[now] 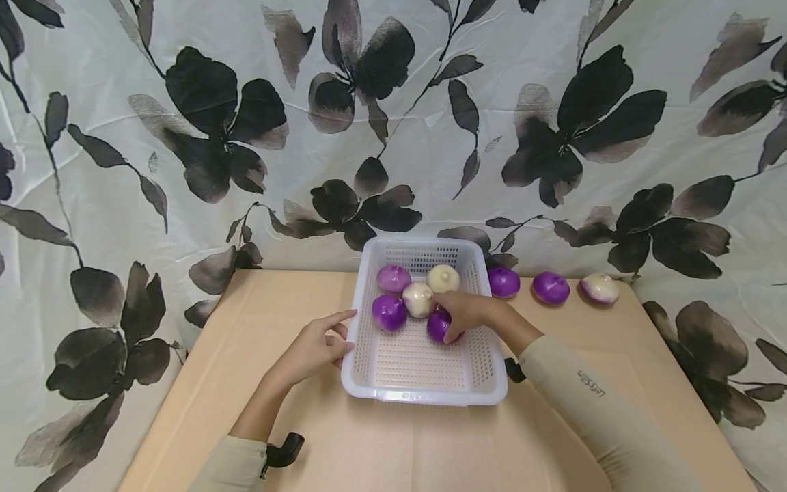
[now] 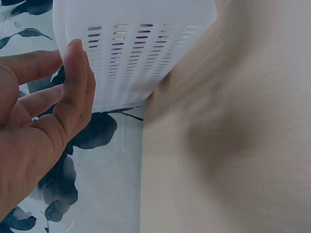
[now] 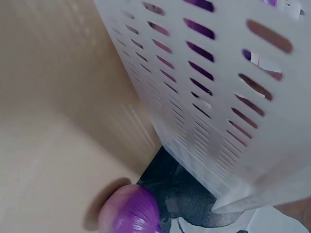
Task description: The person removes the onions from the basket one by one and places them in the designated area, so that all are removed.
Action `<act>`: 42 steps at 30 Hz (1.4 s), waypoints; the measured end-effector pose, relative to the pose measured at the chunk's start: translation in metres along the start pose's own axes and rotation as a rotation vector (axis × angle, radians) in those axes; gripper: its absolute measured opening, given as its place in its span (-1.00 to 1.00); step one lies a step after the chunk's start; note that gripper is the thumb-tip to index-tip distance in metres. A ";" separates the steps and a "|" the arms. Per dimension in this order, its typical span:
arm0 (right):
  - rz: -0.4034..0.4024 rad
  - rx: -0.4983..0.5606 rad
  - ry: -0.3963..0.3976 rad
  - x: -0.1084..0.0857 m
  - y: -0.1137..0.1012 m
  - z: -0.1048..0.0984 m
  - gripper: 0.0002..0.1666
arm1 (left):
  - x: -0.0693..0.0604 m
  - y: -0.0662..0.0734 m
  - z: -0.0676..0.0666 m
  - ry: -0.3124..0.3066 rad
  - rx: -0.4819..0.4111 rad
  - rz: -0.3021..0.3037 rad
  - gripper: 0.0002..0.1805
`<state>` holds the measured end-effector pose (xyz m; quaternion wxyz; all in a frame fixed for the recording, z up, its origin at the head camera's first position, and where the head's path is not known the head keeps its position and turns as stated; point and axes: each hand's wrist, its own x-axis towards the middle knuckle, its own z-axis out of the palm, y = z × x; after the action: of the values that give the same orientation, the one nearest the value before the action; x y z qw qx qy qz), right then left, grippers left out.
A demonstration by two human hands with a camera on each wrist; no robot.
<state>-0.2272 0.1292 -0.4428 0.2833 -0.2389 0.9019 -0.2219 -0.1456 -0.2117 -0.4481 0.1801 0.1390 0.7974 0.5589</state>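
A white slotted plastic basket (image 1: 424,395) stands on the table, its outer walls seen close up in the left wrist view (image 2: 136,14) and right wrist view (image 3: 272,126). My left hand (image 1: 313,348) touches the basket's left rim with its fingertips. Inside the basket, my right hand (image 1: 464,314) grips a purple onion (image 1: 438,324), partly covering it. Beside that onion lie a white onion (image 1: 417,301), a pale onion (image 1: 443,279), a deep purple onion (image 1: 389,313) and a lighter purple onion (image 1: 393,279). The right wrist view hides the right hand's fingers behind the basket wall.
Along the table's back edge, right of the basket, sit a purple onion (image 1: 503,281), another purple onion (image 1: 550,288) and a white-and-purple onion (image 1: 599,290). Behind the wooden table (image 1: 393,451) hangs a floral cloth (image 1: 455,198).
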 end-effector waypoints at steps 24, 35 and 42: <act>-0.063 -0.053 -0.015 -0.005 -0.004 0.014 -0.15 | 0.001 0.000 0.001 0.004 0.016 -0.001 -0.29; -0.191 -0.006 0.051 -0.027 -0.002 0.007 -0.13 | -0.001 0.001 0.000 -0.003 0.020 0.003 -0.29; -0.223 0.001 0.147 -0.048 0.005 -0.002 -0.13 | 0.000 0.001 -0.001 -0.007 0.022 0.003 -0.29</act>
<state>-0.1949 0.1599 -0.4247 0.1901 -0.3205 0.8881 -0.2692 -0.1463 -0.2117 -0.4470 0.1806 0.1444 0.8027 0.5497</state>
